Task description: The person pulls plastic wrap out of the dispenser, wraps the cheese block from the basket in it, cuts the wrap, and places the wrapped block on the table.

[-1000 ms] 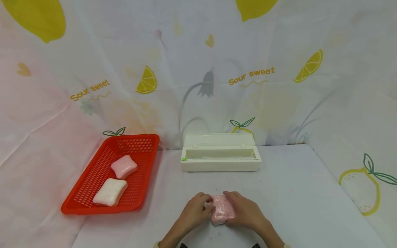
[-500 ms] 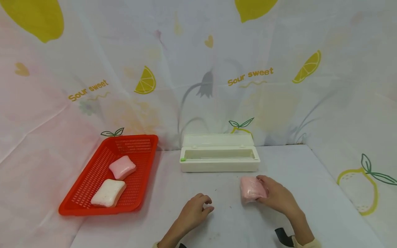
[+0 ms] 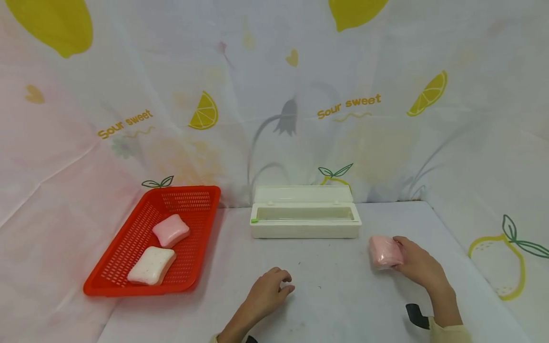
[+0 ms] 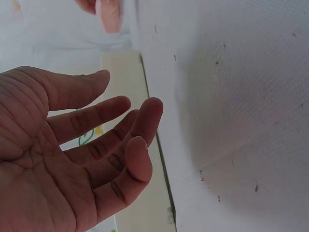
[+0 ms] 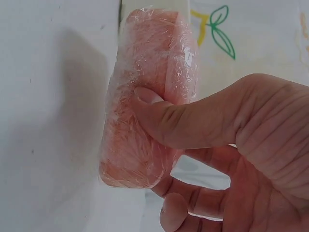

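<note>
My right hand grips a pink bar of soap wrapped in clear plastic film, at the right of the table. In the right wrist view the thumb presses one face of the wrapped soap, with fingers behind it and the film creased along its edge. My left hand hovers low over the front middle of the table, palm inward and holding nothing. Its fingers are loosely bent in the left wrist view. To the left, an unwrapped pink soap and a cream soap lie in a red basket.
A white cling film dispenser box stands at the back middle with its lid raised and a green slider at its left end. Printed cloth hangs behind and at both sides. Small dark specks dot the white tabletop.
The right hand has carried the wrapped soap from between both hands at the front middle out to the right and farther back. The left hand has let go and stays in about the same place.
</note>
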Demonstrator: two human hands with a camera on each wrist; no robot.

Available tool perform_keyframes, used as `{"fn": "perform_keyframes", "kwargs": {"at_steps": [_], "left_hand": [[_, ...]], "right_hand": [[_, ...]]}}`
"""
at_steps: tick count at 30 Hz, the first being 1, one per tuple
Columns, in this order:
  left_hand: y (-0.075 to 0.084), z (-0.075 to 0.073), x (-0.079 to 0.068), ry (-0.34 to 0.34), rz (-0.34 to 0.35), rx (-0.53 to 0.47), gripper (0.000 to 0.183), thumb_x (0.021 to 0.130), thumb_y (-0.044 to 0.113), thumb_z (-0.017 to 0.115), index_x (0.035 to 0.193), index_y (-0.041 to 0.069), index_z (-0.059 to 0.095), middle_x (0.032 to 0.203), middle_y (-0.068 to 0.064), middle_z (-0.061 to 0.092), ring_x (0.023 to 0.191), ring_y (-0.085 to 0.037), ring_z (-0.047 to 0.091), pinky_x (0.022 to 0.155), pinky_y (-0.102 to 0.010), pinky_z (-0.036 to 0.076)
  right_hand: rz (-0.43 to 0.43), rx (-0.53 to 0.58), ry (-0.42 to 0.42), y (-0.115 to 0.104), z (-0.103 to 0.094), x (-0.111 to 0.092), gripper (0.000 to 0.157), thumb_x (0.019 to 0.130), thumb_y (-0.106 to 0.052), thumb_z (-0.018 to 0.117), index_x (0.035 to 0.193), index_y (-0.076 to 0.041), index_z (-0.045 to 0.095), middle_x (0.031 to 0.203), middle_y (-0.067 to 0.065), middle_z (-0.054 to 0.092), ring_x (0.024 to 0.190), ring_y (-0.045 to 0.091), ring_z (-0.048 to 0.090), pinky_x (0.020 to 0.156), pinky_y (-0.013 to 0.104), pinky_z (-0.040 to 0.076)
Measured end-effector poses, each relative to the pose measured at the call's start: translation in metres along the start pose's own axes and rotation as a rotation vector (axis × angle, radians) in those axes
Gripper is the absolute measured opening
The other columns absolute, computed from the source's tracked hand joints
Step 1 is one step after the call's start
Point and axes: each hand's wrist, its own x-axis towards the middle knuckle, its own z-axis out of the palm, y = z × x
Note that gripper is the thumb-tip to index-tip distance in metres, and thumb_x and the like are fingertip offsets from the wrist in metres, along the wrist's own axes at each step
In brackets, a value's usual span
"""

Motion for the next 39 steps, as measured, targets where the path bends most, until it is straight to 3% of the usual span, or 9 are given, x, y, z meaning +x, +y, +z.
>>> {"fn": "perform_keyframes", "kwargs": {"at_steps": [14,23,31,39], "left_hand": [[0.001,-0.001,0.001,-0.009,0.000,0.013,0.014,0.088,0.020,0.075,0.098,0.011,0.071,0.084,0.009,0.057,0.067,-0.003,0.048,0.059,-0.025,0.042],[0.002,-0.001,0.000,-0.001,0.010,0.028,0.012,0.088,0.020,0.075,0.096,0.011,0.071,0.082,0.010,0.056,0.066,-0.003,0.048,0.058,-0.024,0.041],[0.002,-0.002,0.000,-0.002,0.003,0.047,0.012,0.089,0.020,0.074,0.096,0.011,0.071,0.083,0.009,0.057,0.068,-0.004,0.049,0.060,-0.025,0.042],[0.000,-0.004,0.005,0.000,-0.023,0.051,0.015,0.090,0.020,0.073,0.099,0.009,0.071,0.085,0.006,0.059,0.070,-0.006,0.050,0.061,-0.026,0.043]], "right_hand": [[0.034,-0.007,-0.059,0.015,0.004,0.002,0.067,0.073,-0.003,0.076,0.129,0.016,0.044,0.125,0.040,0.050,0.112,0.057,0.049,0.087,0.066,0.041],[0.041,-0.032,-0.045,0.017,0.012,0.002,0.071,0.072,-0.005,0.078,0.130,0.017,0.044,0.127,0.040,0.049,0.115,0.057,0.048,0.090,0.066,0.040],[0.106,-0.048,-0.089,-0.003,0.002,0.003,0.072,0.078,-0.012,0.076,0.133,0.018,0.040,0.133,0.042,0.040,0.121,0.057,0.041,0.095,0.067,0.036],[0.095,-0.001,0.001,-0.034,-0.006,0.011,0.061,0.088,-0.015,0.068,0.137,0.009,0.041,0.137,0.037,0.041,0.120,0.056,0.044,0.091,0.067,0.039]]}}
